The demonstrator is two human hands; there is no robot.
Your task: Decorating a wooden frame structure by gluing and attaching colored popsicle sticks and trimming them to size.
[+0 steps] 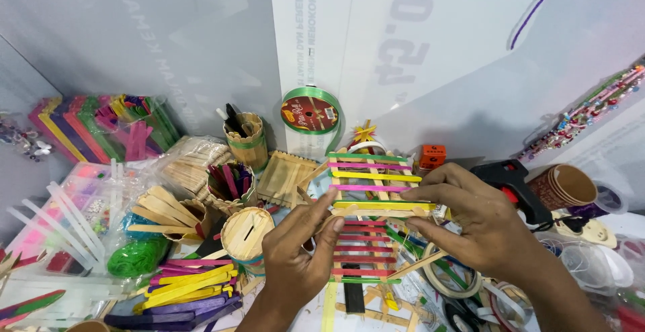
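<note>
Wooden rainbow-slatted craft-stick ladder panel (366, 218) pinched by two hands.
Left hand (295, 255) and right hand (470, 221) grip one yellow slat (383, 206); clutter crowds every edge.

The stick panel (366, 218) between the left hand (295, 258) and right hand (470, 221) is striped crosswise: green, pink, yellow, pink and yellow slats above, red slats below, a green one at the bottom, on plain wood uprights. At ten o'clock, the bagged sticks (101, 127) run pink, yellow, purple, red and green; at twelve o'clock the ribbon spool (311, 112) is green with a red centre. At three o'clock the glue gun (514, 184) is black and red, the paper cups (568, 185) brown.
</note>
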